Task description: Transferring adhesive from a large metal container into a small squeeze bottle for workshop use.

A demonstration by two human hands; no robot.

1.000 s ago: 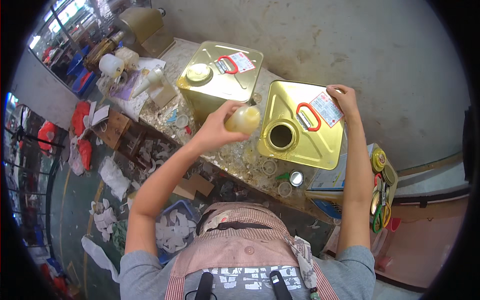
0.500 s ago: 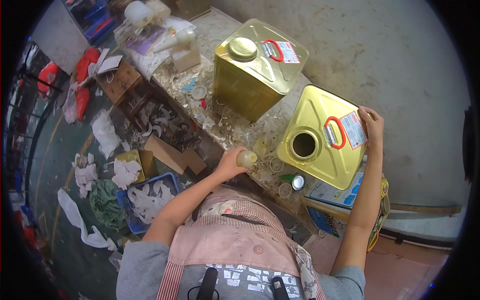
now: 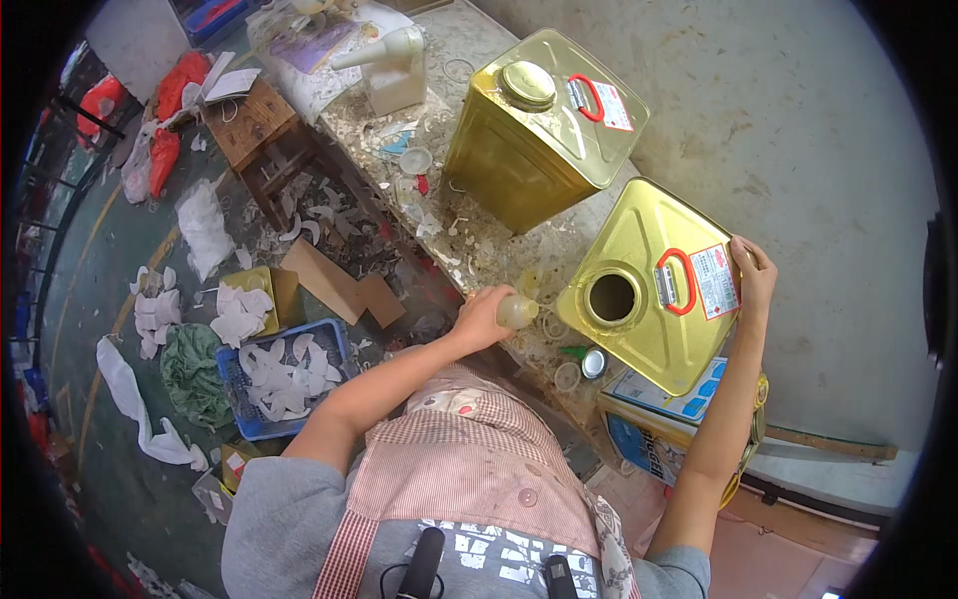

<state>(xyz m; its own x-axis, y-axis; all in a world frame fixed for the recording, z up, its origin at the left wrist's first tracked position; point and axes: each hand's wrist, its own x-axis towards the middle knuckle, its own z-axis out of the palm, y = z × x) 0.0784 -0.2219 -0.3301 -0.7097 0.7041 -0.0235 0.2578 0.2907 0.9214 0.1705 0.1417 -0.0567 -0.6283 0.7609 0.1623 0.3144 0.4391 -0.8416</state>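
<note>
My left hand [image 3: 483,321] is closed round a small translucent plastic bottle [image 3: 518,311] with yellowish contents, held over the workbench's near edge. To its right is a square gold metal can [image 3: 639,344] whose round mouth is uncapped and dark inside. This can has a red handle [image 3: 680,281] and a white-and-red label. My right hand [image 3: 755,278] grips the can's right edge, fingers curled over the rim. Beyond the bottle stands a second gold can [image 3: 524,165], with a round cap [image 3: 529,84] on its opening and a red handle too.
The stained workbench [image 3: 469,235] carries dried scraps, a squeeze bottle [image 3: 394,85], small clear cups [image 3: 416,160] and a small round tin [image 3: 594,362]. A blue-and-white carton [image 3: 639,439] lies beside the near can. At left are a wooden stool [image 3: 249,125] and a blue crate [image 3: 259,424] of white scraps.
My left hand and the bottle have moved a little right, toward the uncapped can. My right hand keeps its grip on the can's edge. The whole view has shifted slightly.
</note>
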